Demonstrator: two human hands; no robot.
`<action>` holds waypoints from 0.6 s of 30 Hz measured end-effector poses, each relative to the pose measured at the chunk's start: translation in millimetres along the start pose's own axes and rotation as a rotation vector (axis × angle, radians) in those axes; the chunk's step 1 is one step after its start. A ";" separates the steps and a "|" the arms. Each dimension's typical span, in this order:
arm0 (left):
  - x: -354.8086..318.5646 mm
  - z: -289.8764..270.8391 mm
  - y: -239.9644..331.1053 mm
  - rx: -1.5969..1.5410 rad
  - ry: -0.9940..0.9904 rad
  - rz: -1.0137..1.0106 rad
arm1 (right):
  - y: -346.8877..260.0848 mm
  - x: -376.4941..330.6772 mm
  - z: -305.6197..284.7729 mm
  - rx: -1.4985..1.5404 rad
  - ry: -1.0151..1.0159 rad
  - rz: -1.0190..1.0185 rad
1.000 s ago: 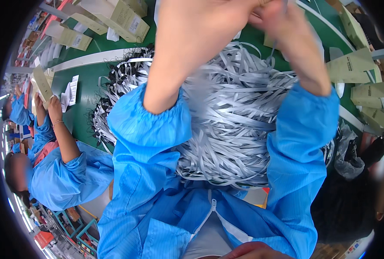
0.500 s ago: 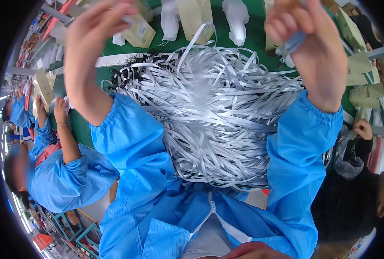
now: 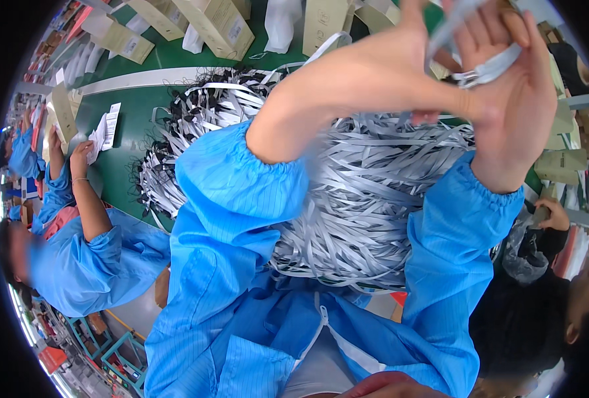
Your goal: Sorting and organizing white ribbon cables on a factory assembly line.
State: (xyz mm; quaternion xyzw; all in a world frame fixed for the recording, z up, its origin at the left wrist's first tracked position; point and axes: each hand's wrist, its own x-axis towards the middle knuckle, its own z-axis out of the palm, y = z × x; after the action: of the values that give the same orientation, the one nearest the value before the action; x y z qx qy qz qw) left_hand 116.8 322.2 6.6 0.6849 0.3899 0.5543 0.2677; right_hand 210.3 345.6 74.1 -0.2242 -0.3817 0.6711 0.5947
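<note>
A large heap of pale grey lanyards [image 3: 374,192] with black cord ends covers the bench before me. Above its far right part, both my hands are raised close together. Across the palm of my right hand [image 3: 520,106] lies a light grey lanyard [image 3: 496,68] with a small metal clip, held among its fingers. My left hand [image 3: 407,66] reaches over from the left, its thumb side overlapping the right palm. Motion blurs its fingers and a loop of strap hides part of them, so its grip is unclear.
Open cream boxes [image 3: 218,30] and white wrapped items [image 3: 282,25] line the far side of the green bench [image 3: 132,99]. At left, a co-worker in blue [image 3: 102,259] handles white paper. Another person's hand [image 3: 556,213] is at right, by a clear plastic bag [image 3: 526,255].
My left hand has swung from the upper left across the heap to my right hand. The right hand has turned its palm more into view. The heap's left black-ended part is now more exposed.
</note>
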 end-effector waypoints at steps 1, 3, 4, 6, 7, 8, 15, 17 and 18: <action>-5.8 -2.8 6.4 -0.036 -0.107 -0.159 | 1.2 -0.4 2.9 0.036 0.096 -0.029; -4.1 -2.9 12.2 -0.090 -0.227 -0.300 | -9.1 28.8 -42.4 0.204 -0.186 0.093; -4.5 -6.6 13.6 -0.175 -0.294 -0.349 | -12.4 49.2 -72.0 0.382 -0.481 0.234; 0.0 -8.3 10.9 -0.355 -0.446 -0.444 | -16.1 61.5 -93.2 0.555 -0.767 0.368; 1.5 -9.8 5.8 -0.354 -0.445 -0.444 | -16.9 62.4 -94.5 0.526 -0.752 0.335; 2.9 -11.4 -4.7 -0.441 -0.282 -0.403 | -17.2 63.4 -94.5 0.496 -0.740 0.301; -2.9 -6.2 -38.1 -1.391 0.323 -0.176 | 59.2 63.1 -60.5 0.454 -1.077 0.008; 2.2 -13.8 2.3 -1.334 0.422 -0.510 | 65.7 60.0 -57.5 0.602 -1.378 -0.138; -0.8 -20.3 14.6 -1.282 0.484 -0.670 | 44.2 42.4 -54.5 0.201 -1.187 -0.027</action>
State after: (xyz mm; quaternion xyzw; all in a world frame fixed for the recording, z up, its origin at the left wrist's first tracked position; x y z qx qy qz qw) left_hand 100.5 312.1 22.7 0.0998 0.2269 0.6960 0.6739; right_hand 215.7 400.0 13.0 0.2510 -0.5860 0.7068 0.3068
